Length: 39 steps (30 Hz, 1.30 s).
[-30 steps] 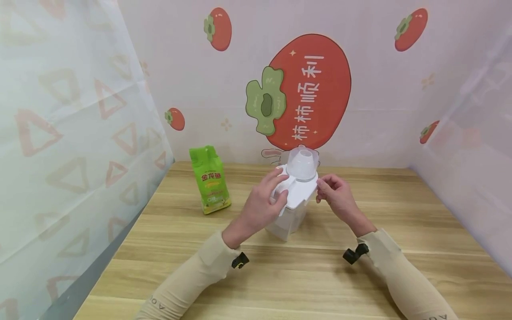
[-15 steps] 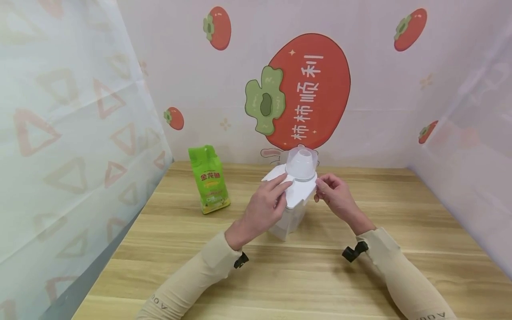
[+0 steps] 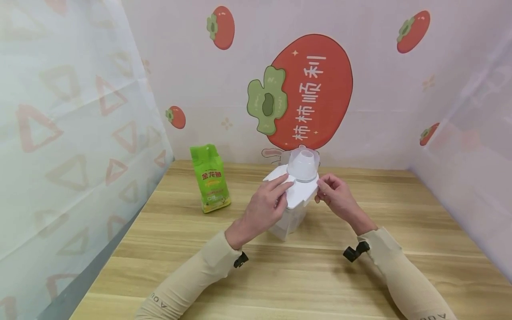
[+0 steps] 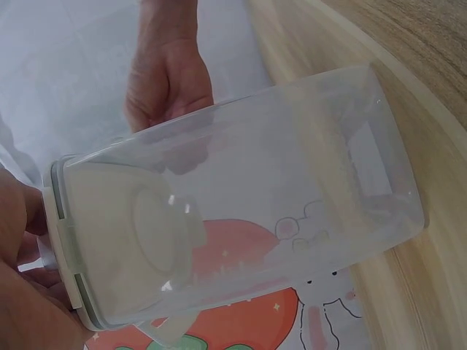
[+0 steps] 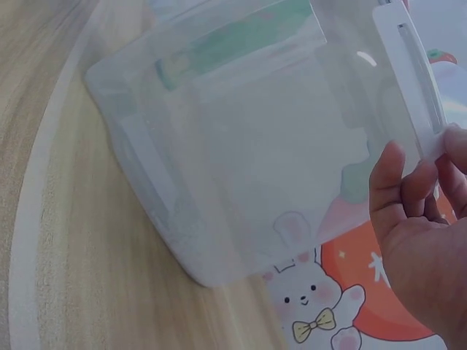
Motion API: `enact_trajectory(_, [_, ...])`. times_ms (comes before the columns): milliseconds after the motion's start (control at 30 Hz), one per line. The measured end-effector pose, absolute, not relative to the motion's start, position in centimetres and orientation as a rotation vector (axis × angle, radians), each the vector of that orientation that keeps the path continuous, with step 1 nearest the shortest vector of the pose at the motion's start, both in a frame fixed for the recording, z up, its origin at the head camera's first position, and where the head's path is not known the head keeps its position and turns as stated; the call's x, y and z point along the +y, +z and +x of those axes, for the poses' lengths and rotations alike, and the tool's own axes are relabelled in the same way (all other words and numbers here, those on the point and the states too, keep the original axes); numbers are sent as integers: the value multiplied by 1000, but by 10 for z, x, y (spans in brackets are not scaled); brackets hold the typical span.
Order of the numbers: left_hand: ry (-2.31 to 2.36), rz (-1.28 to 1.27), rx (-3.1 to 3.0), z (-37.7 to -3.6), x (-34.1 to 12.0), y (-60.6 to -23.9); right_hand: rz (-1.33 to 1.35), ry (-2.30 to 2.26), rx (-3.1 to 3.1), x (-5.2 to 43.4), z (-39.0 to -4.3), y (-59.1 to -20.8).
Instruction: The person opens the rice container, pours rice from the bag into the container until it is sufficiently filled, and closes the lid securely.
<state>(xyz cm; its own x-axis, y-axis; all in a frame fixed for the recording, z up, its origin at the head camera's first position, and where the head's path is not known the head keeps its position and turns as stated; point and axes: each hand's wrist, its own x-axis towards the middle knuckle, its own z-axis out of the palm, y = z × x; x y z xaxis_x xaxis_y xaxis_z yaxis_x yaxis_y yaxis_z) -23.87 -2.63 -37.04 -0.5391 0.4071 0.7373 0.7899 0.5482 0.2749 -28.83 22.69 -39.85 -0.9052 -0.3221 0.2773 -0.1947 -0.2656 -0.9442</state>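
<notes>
- Clear container (image 3: 294,221) upright on wooden table (image 3: 304,280), white lid (image 3: 301,194) on top.
- Left hand (image 3: 262,208): fingers laid along lid, unclenched.
- Right hand (image 3: 338,198): thumb and fingertip pinching lid's side latch (image 5: 414,80).
- Green bag (image 3: 211,182) standing apart, to the left.

The left hand (image 3: 261,211) hides part of the container (image 3: 298,195). The near edge of the worktop (image 3: 296,280) is cut off. Small print on the bag (image 3: 212,180) is blurred.

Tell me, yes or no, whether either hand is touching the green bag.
No, the green bag stands apart, while the left hand and right hand are at the white lid.
</notes>
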Motion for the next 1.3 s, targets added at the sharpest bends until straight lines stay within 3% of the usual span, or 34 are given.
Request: enact_trajectory(1300, [-779, -952, -2241, -248, -48, -359, -585, -1826, 2394, 231, -266, -370])
